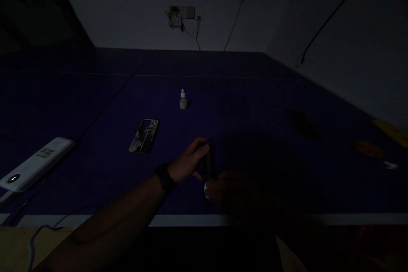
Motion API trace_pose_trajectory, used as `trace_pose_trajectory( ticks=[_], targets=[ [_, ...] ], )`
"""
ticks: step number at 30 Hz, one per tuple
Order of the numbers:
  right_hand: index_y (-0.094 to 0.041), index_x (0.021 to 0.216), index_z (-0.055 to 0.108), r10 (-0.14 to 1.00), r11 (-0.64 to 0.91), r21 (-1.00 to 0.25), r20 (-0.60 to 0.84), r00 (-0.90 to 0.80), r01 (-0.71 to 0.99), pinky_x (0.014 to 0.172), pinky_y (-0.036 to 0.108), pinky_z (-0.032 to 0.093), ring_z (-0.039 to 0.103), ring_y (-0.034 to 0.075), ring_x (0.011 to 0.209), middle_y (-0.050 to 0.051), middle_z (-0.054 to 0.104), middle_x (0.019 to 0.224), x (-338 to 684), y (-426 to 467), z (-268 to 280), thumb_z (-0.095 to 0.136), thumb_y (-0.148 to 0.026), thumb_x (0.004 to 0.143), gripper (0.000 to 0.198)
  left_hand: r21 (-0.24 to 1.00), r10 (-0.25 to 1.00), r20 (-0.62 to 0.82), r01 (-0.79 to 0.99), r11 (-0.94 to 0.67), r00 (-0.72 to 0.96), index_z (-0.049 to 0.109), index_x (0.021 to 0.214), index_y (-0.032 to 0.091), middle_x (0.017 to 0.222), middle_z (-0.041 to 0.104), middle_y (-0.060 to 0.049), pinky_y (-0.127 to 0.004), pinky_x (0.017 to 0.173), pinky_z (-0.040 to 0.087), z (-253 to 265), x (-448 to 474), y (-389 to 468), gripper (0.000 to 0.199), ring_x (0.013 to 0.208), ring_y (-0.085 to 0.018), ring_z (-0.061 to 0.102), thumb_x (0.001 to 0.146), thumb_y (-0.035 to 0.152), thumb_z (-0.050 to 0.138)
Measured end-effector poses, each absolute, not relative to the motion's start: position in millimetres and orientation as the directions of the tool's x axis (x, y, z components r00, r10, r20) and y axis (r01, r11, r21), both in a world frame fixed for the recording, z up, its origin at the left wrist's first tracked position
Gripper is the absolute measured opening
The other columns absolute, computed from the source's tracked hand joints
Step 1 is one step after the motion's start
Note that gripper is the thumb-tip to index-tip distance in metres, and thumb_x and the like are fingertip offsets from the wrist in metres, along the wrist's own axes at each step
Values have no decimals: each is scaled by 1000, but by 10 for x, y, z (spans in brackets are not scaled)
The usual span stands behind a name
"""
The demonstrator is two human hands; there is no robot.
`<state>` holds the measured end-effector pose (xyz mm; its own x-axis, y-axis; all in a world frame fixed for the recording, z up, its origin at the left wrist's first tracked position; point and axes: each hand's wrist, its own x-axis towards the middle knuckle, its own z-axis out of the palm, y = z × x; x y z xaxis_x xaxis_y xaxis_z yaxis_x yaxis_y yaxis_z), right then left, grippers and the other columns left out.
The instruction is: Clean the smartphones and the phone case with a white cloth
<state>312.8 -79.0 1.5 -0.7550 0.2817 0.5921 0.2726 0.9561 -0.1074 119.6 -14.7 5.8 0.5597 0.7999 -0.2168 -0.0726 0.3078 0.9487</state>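
Note:
My left hand (188, 161), with a dark band at the wrist, is closed around a slim dark object (208, 163) that looks like a phone tilted on its edge. Deep shadow covers my right hand (234, 187), whose fingers pinch a small white thing (206, 190), perhaps a wipe, against the near end of that object. Left of my hands lies a patterned phone case (145, 137) with a camera cutout. Beyond them stands a small clear dropper bottle (182, 103) with a white top.
A long white device (40, 163) with a cable lies at the left of the dark blue table (223, 93). On the right are a dark flat slab (303, 125), an orange-brown round thing (369, 149) and a yellow item (392, 132). Wall sockets (186, 12) are behind.

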Motion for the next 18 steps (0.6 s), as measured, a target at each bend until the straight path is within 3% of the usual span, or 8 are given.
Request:
trace_pose_trajectory(
  ticks=[3,8,12,18],
  targets=[
    [-16,117,59,365,913,-113,652,-664,391,84,29,54,67,14,96,7,73,104,3148,-527,165,45,-12,101,22,949,797,-214,-74,307,565,52,123,26,90,57,-1,-23,47,54,51,1200,-144,60,69,-16,62,85,70,63],
    [-17,116,59,369,907,-113,676,-638,405,79,30,53,66,15,90,7,72,101,3124,-351,252,50,-8,97,23,947,796,-212,-82,310,566,52,121,25,91,58,-2,-24,46,55,50,1202,-132,60,71,-18,65,84,72,62],
    [-17,115,59,361,927,-164,642,-677,339,78,28,53,67,14,90,6,73,102,3138,-590,114,49,-11,99,20,943,803,-218,-92,320,554,52,118,26,82,55,1,-22,45,54,55,1205,-129,56,65,-14,60,85,69,63],
    [-20,113,63,371,928,-209,486,-791,307,82,26,55,68,13,94,6,74,106,3190,-1083,-92,49,-22,104,17,938,803,-224,-101,332,553,52,116,27,88,57,0,-22,45,56,89,1212,-144,53,69,-15,62,84,67,64]
  ],
)
